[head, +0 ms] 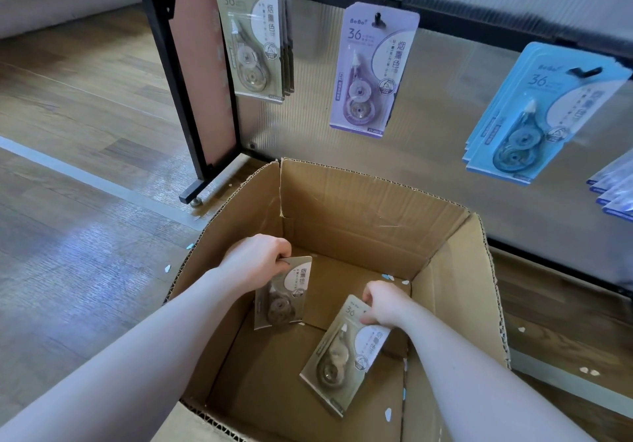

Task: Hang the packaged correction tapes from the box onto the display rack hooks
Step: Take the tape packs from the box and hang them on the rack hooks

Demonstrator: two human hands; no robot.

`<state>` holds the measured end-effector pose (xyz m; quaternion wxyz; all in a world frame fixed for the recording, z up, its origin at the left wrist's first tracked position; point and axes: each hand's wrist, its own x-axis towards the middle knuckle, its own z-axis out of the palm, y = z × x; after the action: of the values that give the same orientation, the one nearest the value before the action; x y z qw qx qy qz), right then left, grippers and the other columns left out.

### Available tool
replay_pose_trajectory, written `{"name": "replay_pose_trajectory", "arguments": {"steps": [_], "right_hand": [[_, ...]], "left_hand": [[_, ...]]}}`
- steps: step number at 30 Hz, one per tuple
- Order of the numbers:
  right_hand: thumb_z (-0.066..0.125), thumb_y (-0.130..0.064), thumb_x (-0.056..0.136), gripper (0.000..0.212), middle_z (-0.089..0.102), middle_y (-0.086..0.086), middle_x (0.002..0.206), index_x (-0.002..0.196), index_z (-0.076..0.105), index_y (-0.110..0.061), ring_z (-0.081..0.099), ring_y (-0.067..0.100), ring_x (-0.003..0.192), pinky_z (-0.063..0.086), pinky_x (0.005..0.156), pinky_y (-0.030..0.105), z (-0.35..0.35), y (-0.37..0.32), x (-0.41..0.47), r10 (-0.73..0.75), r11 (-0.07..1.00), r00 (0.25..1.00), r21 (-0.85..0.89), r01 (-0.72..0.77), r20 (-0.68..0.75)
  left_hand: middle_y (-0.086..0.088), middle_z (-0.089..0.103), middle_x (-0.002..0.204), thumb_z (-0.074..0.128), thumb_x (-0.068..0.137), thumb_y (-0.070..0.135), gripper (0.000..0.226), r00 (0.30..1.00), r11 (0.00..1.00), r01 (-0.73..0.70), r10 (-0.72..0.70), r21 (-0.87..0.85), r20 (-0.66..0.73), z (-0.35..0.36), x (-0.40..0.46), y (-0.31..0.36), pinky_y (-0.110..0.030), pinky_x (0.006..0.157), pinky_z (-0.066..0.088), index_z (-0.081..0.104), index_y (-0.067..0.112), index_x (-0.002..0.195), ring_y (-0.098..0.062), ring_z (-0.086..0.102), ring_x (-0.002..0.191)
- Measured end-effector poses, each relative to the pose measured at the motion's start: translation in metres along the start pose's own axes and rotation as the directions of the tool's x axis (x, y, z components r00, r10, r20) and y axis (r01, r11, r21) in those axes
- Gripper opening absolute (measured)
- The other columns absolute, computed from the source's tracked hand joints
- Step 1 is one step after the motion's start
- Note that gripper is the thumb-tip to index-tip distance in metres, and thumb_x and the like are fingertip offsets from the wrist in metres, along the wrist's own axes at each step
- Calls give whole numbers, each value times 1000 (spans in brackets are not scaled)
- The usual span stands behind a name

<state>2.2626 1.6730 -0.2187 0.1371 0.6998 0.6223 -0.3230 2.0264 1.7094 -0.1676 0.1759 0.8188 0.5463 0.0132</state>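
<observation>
Both hands are down inside the cardboard box (359, 202). The left hand (255, 256) pinches the top edge of a tan packaged tape (281, 294), which hangs below its fingers; the right hand (383, 303) grips another tan pack (342, 356) by its upper corner, slanting down-left.

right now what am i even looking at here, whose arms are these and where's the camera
This is one picture from a camera worn on a person's head, looking forward and down, so the arms are that person's own. Both reach into an open cardboard box on the floor. The left hand pinches the top of a beige packaged correction tape; the right hand grips another beige one. Behind the box stands a black display rack whose hooks already carry beige packs, a purple pack and blue packs.
</observation>
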Motion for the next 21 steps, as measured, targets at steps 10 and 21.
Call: {"name": "replay_pose_trajectory", "arguments": {"steps": [10,21], "right_hand": [[63,-21,84,2,63,1,87,82,62,-21,56,14,74,37,54,22,-60,-10,-35,-141,990,967,-1,144,-214],[64,-25,86,8,62,-1,87,80,63,-21,57,19,82,42,66,27,-133,6,-98,-116,981,847,76,180,-519]], "left_hand": [[4,60,90,55,92,27,9,999,1000,2,-2,-1,-33,-9,-6,7,-19,59,44,57,23,86,-12,57,79],[7,52,77,57,89,33,15,970,1000,-6,9,13,-242,-85,-9,57,-28,61,38,50,28,76,-20,55,84]]}}
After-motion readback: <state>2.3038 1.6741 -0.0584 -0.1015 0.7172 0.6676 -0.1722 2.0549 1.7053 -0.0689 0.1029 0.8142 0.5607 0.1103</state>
